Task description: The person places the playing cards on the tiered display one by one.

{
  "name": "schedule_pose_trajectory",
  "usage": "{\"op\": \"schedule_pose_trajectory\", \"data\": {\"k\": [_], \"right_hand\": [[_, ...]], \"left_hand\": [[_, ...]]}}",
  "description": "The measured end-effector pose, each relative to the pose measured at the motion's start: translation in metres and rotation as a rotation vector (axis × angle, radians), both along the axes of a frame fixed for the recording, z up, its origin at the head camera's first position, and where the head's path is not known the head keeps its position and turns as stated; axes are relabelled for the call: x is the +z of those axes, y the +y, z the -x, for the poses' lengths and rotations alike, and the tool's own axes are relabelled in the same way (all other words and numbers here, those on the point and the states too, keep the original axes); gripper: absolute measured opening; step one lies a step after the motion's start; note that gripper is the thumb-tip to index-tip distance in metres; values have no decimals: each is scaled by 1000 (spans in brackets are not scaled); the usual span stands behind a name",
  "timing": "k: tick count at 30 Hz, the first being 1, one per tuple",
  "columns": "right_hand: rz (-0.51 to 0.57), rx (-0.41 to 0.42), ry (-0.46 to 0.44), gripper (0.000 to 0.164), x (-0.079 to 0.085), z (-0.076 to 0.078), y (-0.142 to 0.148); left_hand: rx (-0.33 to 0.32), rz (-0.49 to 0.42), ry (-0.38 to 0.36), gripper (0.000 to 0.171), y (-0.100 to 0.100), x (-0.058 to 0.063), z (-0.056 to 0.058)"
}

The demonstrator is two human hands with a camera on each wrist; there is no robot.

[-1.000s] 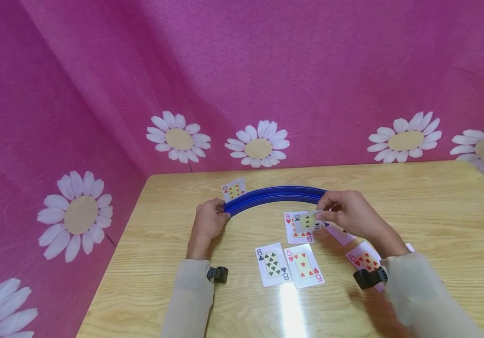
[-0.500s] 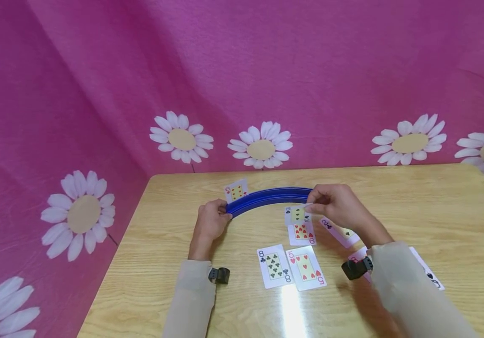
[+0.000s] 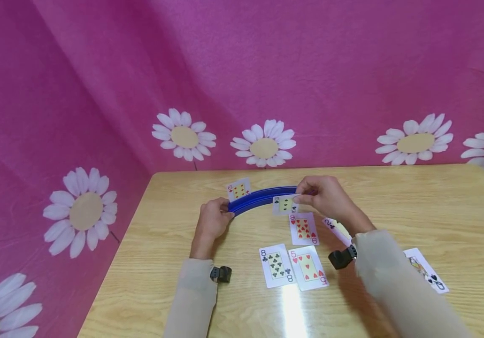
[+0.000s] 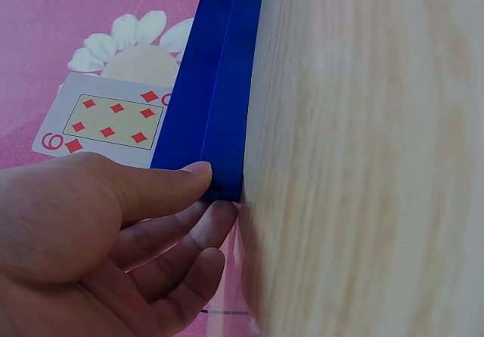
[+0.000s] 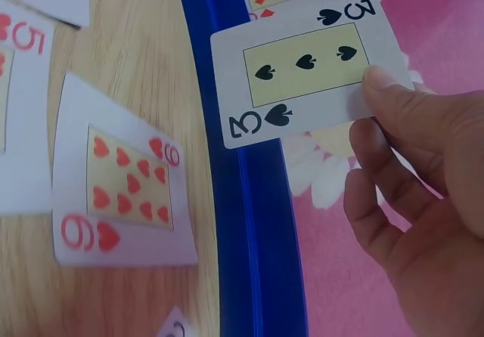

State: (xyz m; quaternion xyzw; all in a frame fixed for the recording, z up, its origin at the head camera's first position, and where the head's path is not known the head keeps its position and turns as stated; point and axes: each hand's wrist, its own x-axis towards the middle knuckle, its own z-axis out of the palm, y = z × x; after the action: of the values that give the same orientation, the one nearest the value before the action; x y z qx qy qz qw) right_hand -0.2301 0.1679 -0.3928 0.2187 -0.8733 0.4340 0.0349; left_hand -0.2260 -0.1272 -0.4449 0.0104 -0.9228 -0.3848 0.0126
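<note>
My left hand point(image 3: 213, 218) grips the left end of a blue curved card holder point(image 3: 252, 200), its thumb lying on the holder in the left wrist view. A six of diamonds point(image 3: 239, 188) rises behind the holder's left part, with its lower edge hidden. Between thumb and fingers, my right hand point(image 3: 326, 197) pinches a three of spades point(image 5: 305, 63) by one end. That card is face up in front of the holder in the head view and overlaps it in the right wrist view; whether they touch I cannot tell.
A nine of hearts point(image 3: 303, 229) lies before the holder, with an eight of clubs point(image 3: 269, 277) and five of hearts point(image 3: 308, 268) nearer. The right arm partly covers a two of clubs point(image 3: 335, 229). Farther right is a queen of spades point(image 3: 426, 270). A pink flowered cloth point(image 3: 330, 94) hangs behind the table.
My right hand has carried the three of spades leftward and farther back along the holder, uncovering the nine of hearts. The right forearm now hides the eight of hearts. My left hand keeps its grip.
</note>
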Motion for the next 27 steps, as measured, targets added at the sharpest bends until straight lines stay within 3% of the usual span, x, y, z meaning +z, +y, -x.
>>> {"op": "schedule_pose_trajectory", "data": {"k": [14, 27], "right_hand": [[43, -13, -32, 14, 1, 16, -31], [50, 38, -17, 12, 1, 28, -51]], "left_hand": [[-17, 1, 36, 33, -1, 1, 0], [-21, 18, 56, 33, -1, 1, 0]]}}
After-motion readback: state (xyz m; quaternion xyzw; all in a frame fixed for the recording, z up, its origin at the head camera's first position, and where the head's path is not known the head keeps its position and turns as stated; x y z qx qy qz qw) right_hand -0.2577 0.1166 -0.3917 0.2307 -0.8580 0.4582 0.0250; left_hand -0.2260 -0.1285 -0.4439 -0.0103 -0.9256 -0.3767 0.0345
